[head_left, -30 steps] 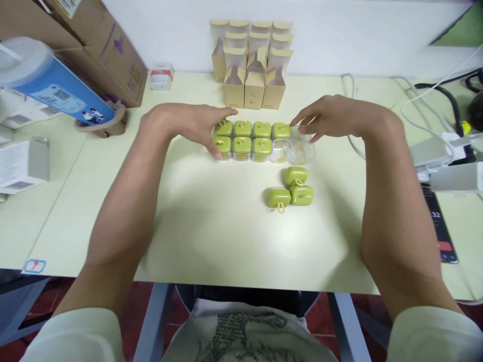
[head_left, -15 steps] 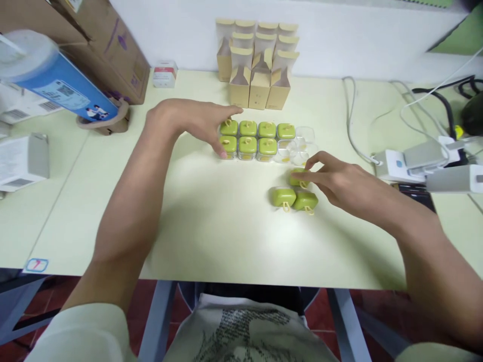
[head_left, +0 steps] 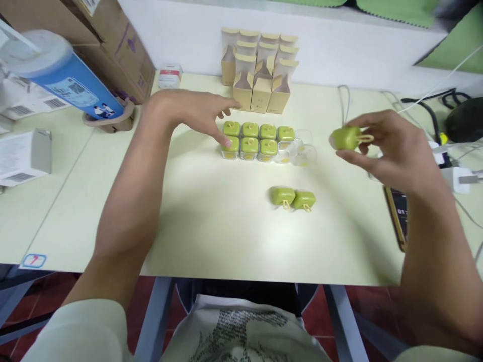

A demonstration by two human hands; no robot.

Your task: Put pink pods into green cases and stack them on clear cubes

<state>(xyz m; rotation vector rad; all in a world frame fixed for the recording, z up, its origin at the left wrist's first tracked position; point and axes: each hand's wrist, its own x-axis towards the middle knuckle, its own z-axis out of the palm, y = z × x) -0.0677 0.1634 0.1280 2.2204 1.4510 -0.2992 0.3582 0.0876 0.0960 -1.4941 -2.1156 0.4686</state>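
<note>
Two rows of small clear containers stand mid-table, several with green lids (head_left: 249, 146) and yellow loops. At the right end of the rows, a few clear containers (head_left: 304, 155) have no lids. My left hand (head_left: 206, 115) is spread at the left end, its thumb on the front-left green lid (head_left: 231, 145). Up off the table on the right, my right hand (head_left: 388, 146) grips a green lid (head_left: 345, 138) between thumb and fingers, its yellow loop toward the palm. Two more green lids (head_left: 283, 196) lie side by side nearer the front.
Open cardboard boxes (head_left: 261, 93) stand against the wall. At the left are a blue cup (head_left: 79, 85) in a holder, a large carton (head_left: 113, 45) and a white box (head_left: 26, 158). A phone (head_left: 398, 216), cables and chargers lie right.
My right hand has picked up the rear one of three loose green lids and carried it up and to the right, turning it. My left hand has barely moved.
</note>
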